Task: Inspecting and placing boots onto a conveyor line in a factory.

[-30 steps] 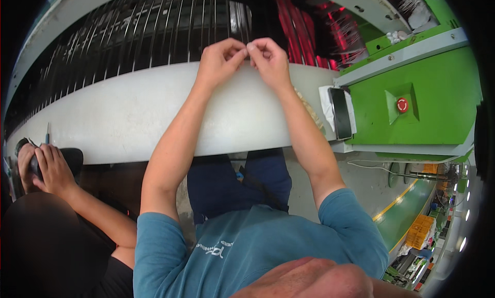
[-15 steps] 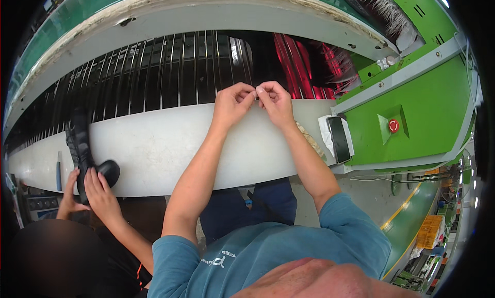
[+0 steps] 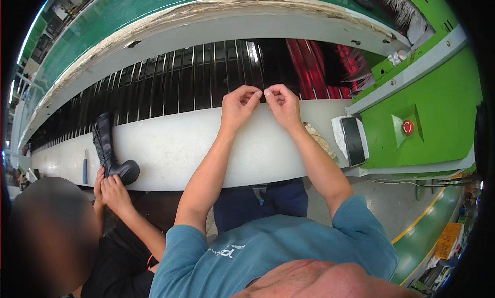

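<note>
My left hand [image 3: 238, 108] and my right hand [image 3: 284, 106] are raised over the far edge of the white worktop [image 3: 170, 159], in front of the dark slatted conveyor [image 3: 196, 79]. Each has thumb and forefinger pinched together, and the fingertips nearly meet. Anything between them is too small to make out. Well to the left, a black boot [image 3: 105, 143] lies on the worktop, its shaft pointing to the conveyor. A co-worker's hands [image 3: 114, 194] touch the boot near the worktop's near edge.
A phone [image 3: 352, 141] rests on white paper at the worktop's right end, with a crumpled tan cloth [image 3: 320, 139] beside it. The green machine housing [image 3: 412, 117] carries a red button [image 3: 408, 127]. A blue-handled tool [image 3: 85, 169] lies left of the boot.
The view has shifted a little. My fingertips have drawn slightly apart, still pinched. The co-worker's hands have moved closer together at the boot.
</note>
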Motion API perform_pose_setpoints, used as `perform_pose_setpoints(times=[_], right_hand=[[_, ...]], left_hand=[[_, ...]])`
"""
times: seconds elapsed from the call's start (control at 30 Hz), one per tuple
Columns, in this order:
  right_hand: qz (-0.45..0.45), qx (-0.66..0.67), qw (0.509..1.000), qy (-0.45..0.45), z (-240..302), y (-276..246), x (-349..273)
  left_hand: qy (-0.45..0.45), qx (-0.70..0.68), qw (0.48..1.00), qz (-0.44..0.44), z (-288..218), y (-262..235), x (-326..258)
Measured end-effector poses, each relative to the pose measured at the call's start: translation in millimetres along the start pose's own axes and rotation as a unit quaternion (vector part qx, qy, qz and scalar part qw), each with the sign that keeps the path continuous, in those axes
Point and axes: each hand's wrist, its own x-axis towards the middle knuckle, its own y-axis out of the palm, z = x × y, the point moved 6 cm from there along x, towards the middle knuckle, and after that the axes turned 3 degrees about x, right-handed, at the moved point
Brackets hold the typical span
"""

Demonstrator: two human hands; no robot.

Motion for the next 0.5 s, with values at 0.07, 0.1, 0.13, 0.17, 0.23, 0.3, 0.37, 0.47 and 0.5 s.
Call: perform_pose_setpoints(times=[0.07,0.1,0.13,0.17,0.23,0.3,0.37,0.47,0.5], right_hand=[[-0.005,-0.043,0.999,-0.028,5.1,0.5,0.1],[-0.006,-0.04,0.999,-0.026,5.2,0.5,0.2],[-0.006,-0.03,0.999,-0.025,5.4,0.2,0.3],[-0.008,-0.032,0.999,-0.033,7.3,-0.8,1.2],[-0.016,-0.054,0.997,-0.052,10.2,-3.4,-1.4],[-0.026,-0.041,0.997,-0.061,9.0,-7.0,0.0],[-0.03,-0.053,0.993,-0.097,21.2,-6.9,-3.9],[-0.03,-0.04,0.995,-0.084,14.5,-3.2,0.2],[-0.021,-0.042,0.994,-0.101,17.9,4.3,0.7]], left_hand=[[-0.003,0.014,1.0,-0.009,-1.8,-2.1,0.5],[-0.005,0.02,1.0,-0.017,-3.1,-3.6,-0.8],[-0.006,0.029,0.999,-0.018,-4.2,-2.6,-3.9],[0.016,0.013,0.999,-0.036,-13.7,-0.7,-5.6],[0.084,0.012,0.995,-0.05,-33.9,4.2,-13.9],[0.168,0.023,0.984,-0.045,-94.4,15.9,-25.7],[0.297,-0.017,0.954,-0.04,-168.2,22.4,-52.5],[0.458,0.014,0.886,0.073,-266.9,17.0,-95.8],[0.44,-0.104,0.879,0.15,-286.3,17.4,-105.2]])
